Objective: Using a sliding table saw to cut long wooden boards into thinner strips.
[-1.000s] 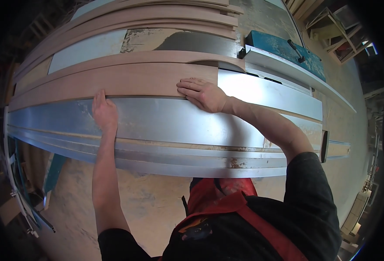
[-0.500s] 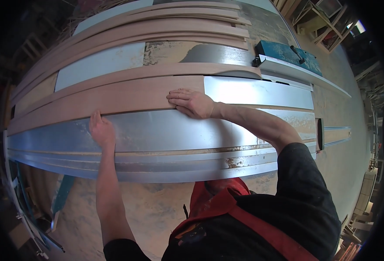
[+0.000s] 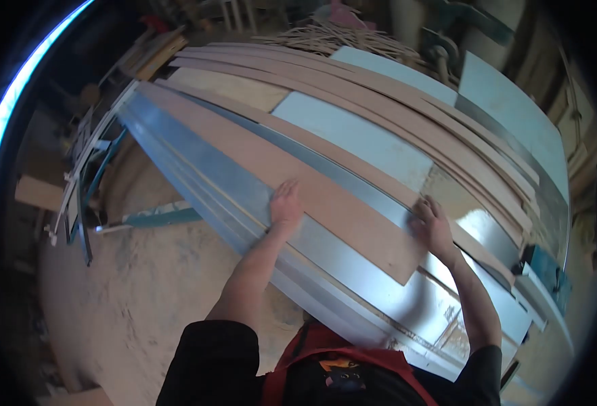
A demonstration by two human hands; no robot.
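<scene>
Board, wide, laid from ten to four o'clock on a metal table. Its near edge is touched by the left hand, fingers extended, unclenched; the right hand's grip, at three o'clock beside a narrow strip, cannot be told. Skew could be caused by uneven pressure; fingertips could be pinched were the gap closed.

The background is left dim, while a bluish-white band of light is seen at the left rim. Strong glare is reflected by the metal table, and a soft shadow is cast below the right hand. Fine details are slightly blurred; straight edges are bent, and the corners are lost in black.
</scene>
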